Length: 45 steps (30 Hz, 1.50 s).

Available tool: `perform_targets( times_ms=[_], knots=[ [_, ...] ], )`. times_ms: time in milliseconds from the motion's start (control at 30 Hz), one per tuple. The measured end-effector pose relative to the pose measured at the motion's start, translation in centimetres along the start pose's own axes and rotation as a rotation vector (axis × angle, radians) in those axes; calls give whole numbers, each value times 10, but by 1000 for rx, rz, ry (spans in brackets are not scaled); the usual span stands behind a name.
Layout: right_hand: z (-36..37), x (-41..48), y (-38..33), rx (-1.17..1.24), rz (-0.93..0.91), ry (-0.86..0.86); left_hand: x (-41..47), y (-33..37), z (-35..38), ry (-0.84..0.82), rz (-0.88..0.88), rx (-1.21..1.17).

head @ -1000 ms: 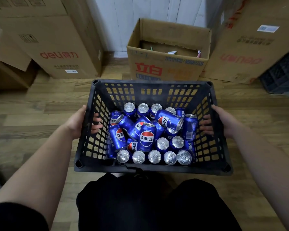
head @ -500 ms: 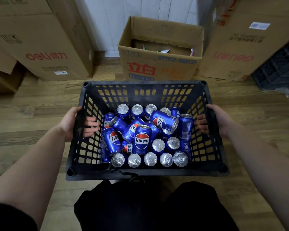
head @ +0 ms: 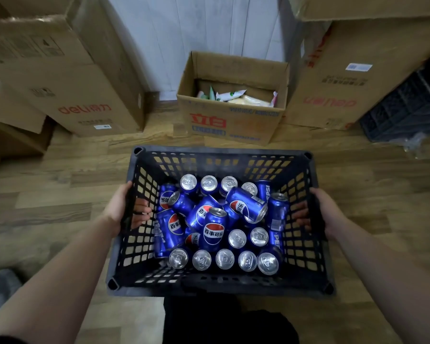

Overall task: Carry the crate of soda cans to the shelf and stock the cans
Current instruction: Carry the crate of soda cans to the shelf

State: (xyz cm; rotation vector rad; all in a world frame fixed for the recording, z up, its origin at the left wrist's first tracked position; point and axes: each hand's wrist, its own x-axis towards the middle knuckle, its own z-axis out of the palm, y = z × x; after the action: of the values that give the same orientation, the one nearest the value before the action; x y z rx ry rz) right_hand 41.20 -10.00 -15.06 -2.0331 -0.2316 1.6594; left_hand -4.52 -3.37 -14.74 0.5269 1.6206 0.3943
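Both arms reach forward and down, elbows slightly bent, holding the black crate (head: 221, 286) just off the person's waist, above the wood floor (head: 60, 194). The left hand (head: 117, 207) and right hand (head: 330, 212) each clamp a side wall, fingers (head: 142, 211) hooked through the slots. I'd judge it stiff but heavy. The loose cans (head: 214, 232) would roll if it tipped, so level side holds suit it. An open cardboard box (head: 233, 120) stands beyond.

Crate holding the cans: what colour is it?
Black; the crate shows best in the head view.

Arms outstretched forward; left hand (head: 118, 209), right hand (head: 327, 214) grip opposite crate (head: 221, 151) sides.
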Motion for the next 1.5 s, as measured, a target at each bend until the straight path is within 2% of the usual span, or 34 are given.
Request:
perform_targets(
  times_ms=[267,600,900,1100,1500],
  knots=[
    [-21,-129,-39,-67,23,36,-131,17,-15,13,-96,-104],
    [-25,-286,-116,-158,9,15,-286,80,-53,38,-133,-164],
    [-32,-340,-149,-170,-22,-19,-357,108,-62,74,-78,-183],
    [-37,-340,-175,-316,-60,-81,-393,72,-40,172,-51,-313],
    [-3,-360,-194,-775,-159,-266,-496,-80,24,375,-148,-758]
  ],
)
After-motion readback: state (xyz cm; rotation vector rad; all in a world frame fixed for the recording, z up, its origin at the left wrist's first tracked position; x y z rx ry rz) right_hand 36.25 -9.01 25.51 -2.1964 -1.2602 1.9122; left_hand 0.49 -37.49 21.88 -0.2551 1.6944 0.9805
